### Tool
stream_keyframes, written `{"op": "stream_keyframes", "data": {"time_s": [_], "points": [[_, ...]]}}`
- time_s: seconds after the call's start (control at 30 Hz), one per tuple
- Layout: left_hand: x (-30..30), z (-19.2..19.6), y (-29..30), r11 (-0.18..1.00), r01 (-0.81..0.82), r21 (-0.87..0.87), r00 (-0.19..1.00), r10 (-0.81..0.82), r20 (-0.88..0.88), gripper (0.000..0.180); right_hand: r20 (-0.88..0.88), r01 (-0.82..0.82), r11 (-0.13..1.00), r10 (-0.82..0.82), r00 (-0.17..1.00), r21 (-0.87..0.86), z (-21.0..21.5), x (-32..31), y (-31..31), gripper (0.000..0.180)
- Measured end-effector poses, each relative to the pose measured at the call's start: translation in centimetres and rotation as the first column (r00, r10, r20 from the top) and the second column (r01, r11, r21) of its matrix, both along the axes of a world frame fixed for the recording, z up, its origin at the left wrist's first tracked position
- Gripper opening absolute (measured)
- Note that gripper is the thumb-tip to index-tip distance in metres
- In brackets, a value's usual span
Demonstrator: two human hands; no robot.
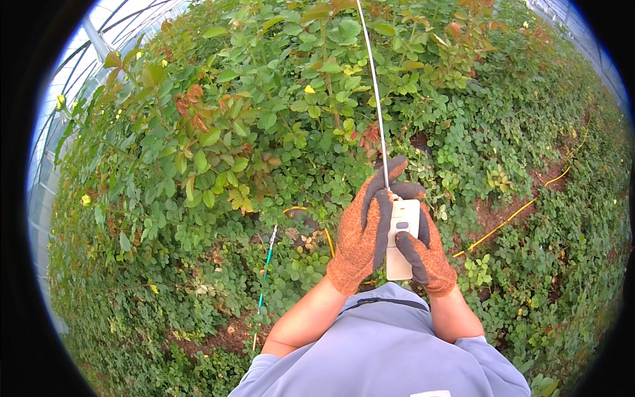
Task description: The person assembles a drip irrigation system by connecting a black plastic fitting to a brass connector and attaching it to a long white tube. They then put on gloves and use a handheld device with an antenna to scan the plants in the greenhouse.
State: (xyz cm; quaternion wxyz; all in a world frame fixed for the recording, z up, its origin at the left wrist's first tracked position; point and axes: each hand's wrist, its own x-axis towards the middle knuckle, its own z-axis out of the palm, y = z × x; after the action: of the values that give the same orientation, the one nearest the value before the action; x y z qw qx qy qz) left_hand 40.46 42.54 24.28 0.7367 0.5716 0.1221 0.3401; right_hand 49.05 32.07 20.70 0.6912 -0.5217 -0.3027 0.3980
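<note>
In front of my body I hold a cream handheld device (399,255), a long narrow box with a small grey button. My right hand (426,255), in an orange-brown glove with dark grip, is closed around it, thumb on its front face. A thin, straight white rod (376,86) rises from the device's upper end toward the foliage. My left hand (367,225), gloved alike, is closed about the rod's base, its thumb beside the device. Whether the rod is fixed to the device is hidden by the fingers.
Dense leafy bushes (231,132), some with reddish leaves and yellow buds, surround me. A green-and-white thin pole (266,264) stands among leaves at left. A yellow hose (506,220) runs over soil at right. Greenhouse framing (96,40) shows at upper left.
</note>
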Motion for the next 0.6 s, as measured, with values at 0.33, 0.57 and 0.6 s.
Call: {"op": "stream_keyframes", "data": {"time_s": [0.33,0.57,0.6], "points": [[0.4,0.6,-1.0,1.0,-0.001,0.028,1.0,0.001,0.001,0.051,-0.028,0.036,0.999,-0.036,0.999,0.015,-0.1,-0.1,-0.9,0.046],[0.1,0.3,-1.3,0.982,-0.024,0.19,0.999,0.031,-0.032,0.043,-0.134,0.096,0.994,-0.089,0.987,0.046,-0.4,-0.6,-0.8,0.047],[0.2,0.3,-1.3,0.985,-0.016,0.172,1.0,0.02,-0.024,0.043,-0.132,0.095,0.993,-0.086,0.987,0.063,-0.4,-0.5,-0.8,0.046]]}}
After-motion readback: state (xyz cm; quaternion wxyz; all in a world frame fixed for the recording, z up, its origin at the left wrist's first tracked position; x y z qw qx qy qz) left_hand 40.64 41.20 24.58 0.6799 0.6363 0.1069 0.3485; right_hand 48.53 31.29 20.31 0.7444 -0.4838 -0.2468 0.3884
